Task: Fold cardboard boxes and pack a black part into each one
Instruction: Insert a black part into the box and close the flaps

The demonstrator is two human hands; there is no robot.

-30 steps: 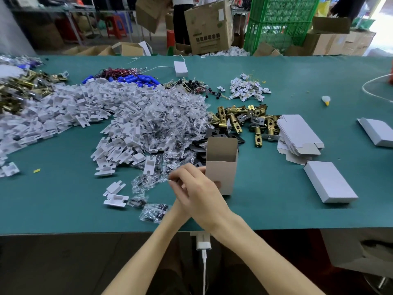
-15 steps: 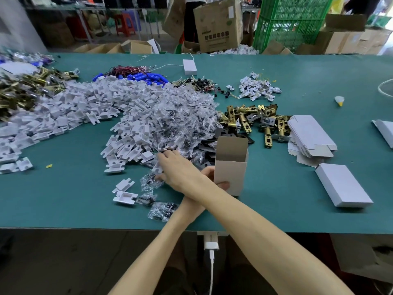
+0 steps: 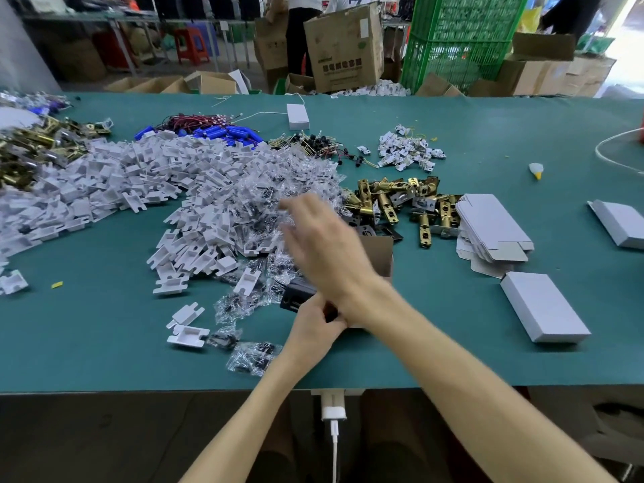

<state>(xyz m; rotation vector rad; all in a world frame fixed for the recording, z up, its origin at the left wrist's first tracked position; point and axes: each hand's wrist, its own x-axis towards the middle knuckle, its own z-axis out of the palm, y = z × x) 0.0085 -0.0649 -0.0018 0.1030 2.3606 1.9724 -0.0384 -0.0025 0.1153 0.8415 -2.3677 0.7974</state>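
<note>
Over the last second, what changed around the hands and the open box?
The right hand moved from in front of the box out over the pile of clear bags; it is blurred, so any grip is unclear. The left hand now grips a black part beside the box. The box stays upright; the piles lie as before.

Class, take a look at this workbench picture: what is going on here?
A person is packing parts at a green table. The left hand grips a black part just beside an upright, open cardboard box; the part is not yet inside. The right hand, blurred, is stretched across over a heap of small clear bags with fingers extended, holding nothing visible. Flat unfolded boxes and a closed white box lie to the right.
</note>
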